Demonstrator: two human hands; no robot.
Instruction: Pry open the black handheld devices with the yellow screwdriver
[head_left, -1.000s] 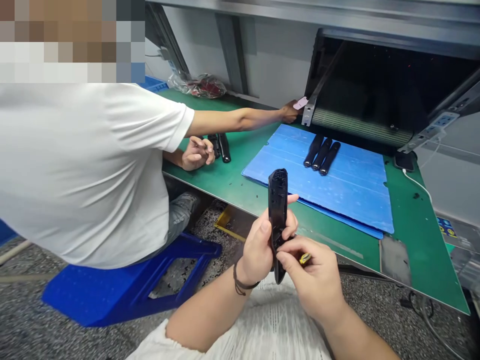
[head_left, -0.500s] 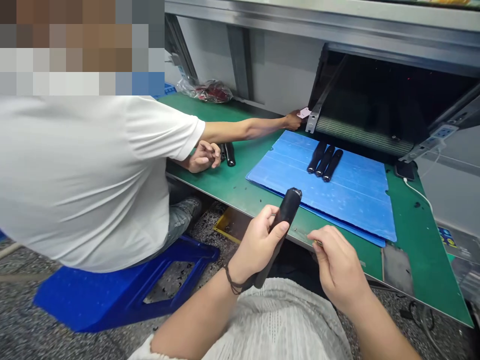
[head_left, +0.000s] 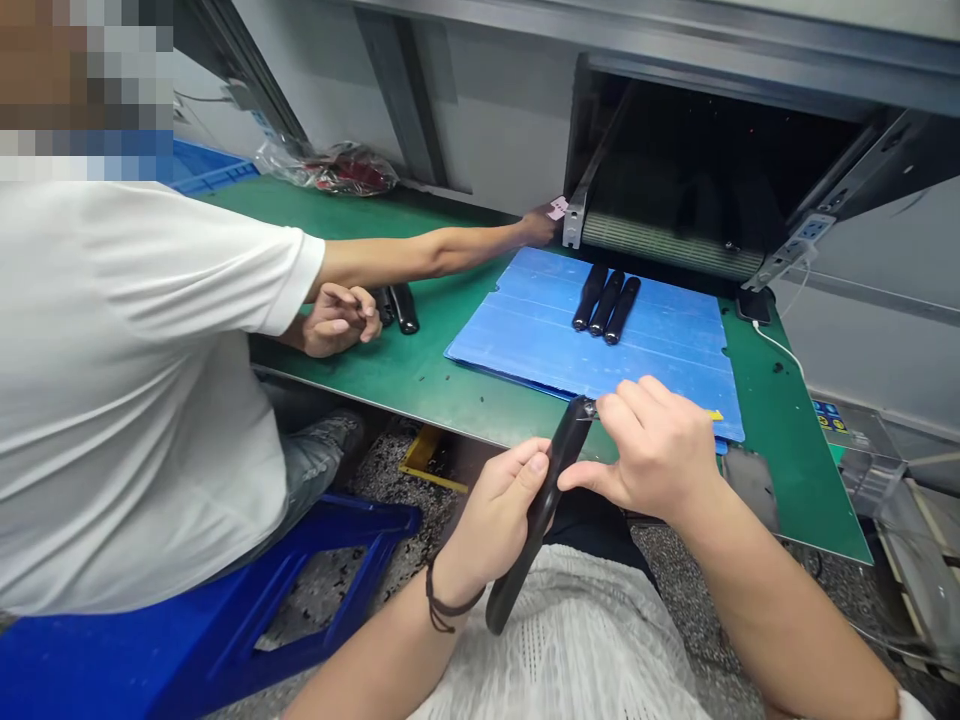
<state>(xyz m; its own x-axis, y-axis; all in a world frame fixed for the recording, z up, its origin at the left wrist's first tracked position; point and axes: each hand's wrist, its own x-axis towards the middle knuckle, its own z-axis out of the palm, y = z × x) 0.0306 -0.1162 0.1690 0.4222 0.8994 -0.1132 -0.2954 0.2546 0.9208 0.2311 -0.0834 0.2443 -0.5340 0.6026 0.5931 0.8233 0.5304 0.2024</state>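
Green-topped workbench (head_left: pixel 814 480) crosses the scene; its near edge passes just beyond the held work. Left: seated co-worker in a white shirt (head_left: pixel 150 340), both hands well apart from the working pair. Blue sheet (head_left: pixel 517 325) lies on the bench, a green strip between its near edge and the bench's. Left hand (head_left: pixel 495 505) clamped round the middle of a long black casing (head_left: pixel 540 520), which projects past the grip both ways: far end raised rightward, near end over the lap. Right hand (head_left: pixel 660 445): fingers closed on a yellow-ended tool (head_left: pixel 717 415), mostly hidden, at the casing's far end; thumb alongside. Three similar casings (head_left: pixel 607 303) lie in a row on the sheet's far half.
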